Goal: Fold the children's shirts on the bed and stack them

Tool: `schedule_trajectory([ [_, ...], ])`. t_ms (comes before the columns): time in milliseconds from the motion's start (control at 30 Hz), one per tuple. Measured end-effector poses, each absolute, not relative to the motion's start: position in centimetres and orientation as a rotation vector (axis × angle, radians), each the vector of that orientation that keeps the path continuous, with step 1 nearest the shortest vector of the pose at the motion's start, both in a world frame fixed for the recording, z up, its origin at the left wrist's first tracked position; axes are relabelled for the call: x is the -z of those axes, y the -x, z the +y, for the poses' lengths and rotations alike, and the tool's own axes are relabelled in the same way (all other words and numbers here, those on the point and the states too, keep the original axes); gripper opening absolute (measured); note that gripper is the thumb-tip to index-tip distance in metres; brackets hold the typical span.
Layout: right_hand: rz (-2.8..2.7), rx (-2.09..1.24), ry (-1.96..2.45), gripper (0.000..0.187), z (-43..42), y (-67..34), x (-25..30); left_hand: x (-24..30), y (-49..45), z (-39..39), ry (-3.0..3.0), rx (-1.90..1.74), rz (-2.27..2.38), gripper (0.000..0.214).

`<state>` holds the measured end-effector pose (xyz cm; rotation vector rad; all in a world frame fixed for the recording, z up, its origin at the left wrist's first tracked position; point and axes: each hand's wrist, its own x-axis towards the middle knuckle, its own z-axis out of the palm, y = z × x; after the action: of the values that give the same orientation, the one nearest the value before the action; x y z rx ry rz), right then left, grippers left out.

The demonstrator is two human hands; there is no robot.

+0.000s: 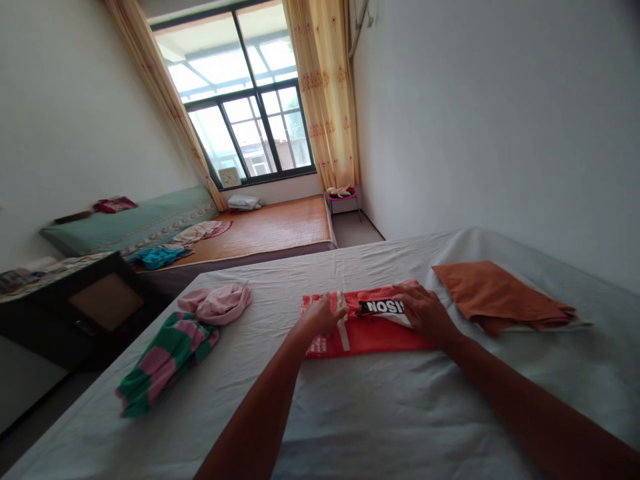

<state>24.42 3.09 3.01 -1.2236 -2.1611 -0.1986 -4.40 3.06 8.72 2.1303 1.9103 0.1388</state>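
Note:
A red folded garment (pixel 370 342) with white print and a black patch of white lettering lies on the pale-sheeted bed in front of me. My left hand (pixel 323 316) is on its left part, the fingers closed at a narrow whitish strip that runs down the cloth. Over the right part, my right hand (pixel 423 311) has its fingers bent onto the cloth beside the lettering, covering some of it. An orange-brown folded cloth (pixel 500 293) with a pale edge lies just right of my right hand.
A green-and-pink garment (pixel 170 357) and a crumpled pink one (pixel 220 303) lie on the bed's left side. Beyond stand a second bed (pixel 280 227) with a woven mat, a dark cabinet (pixel 75 313) and a small stool (pixel 343 195) below the window. A white wall closes off the right.

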Motion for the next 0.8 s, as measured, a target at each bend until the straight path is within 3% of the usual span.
schedule_trajectory([
  [200,-2.130,0.167,1.230,0.032,3.2,-24.4,-2.8,-6.6,5.2,1.7,-2.370,-0.303,1.882,0.046],
  [300,-2.132,0.158,1.233,0.033,3.0,-24.4,-2.9,-4.5,5.3,0.9,-2.494,-0.254,1.746,0.051],
  [467,-2.024,0.105,1.224,0.031,3.6,-25.6,-3.5,-4.4,8.5,1.1,-2.263,-0.292,2.018,0.046],
  [567,-1.861,0.054,1.216,0.029,4.6,-27.1,-3.7,-5.1,11.4,1.3,-2.035,-0.291,2.198,0.057],
  [700,-1.662,-0.077,1.283,0.029,5.6,-28.3,-3.2,-5.1,12.5,1.4,-1.881,-0.301,2.138,0.070],
  [800,-1.636,-0.130,1.302,0.028,5.6,-28.4,-2.8,-5.1,11.4,1.5,-1.840,-0.425,2.065,0.067],
])
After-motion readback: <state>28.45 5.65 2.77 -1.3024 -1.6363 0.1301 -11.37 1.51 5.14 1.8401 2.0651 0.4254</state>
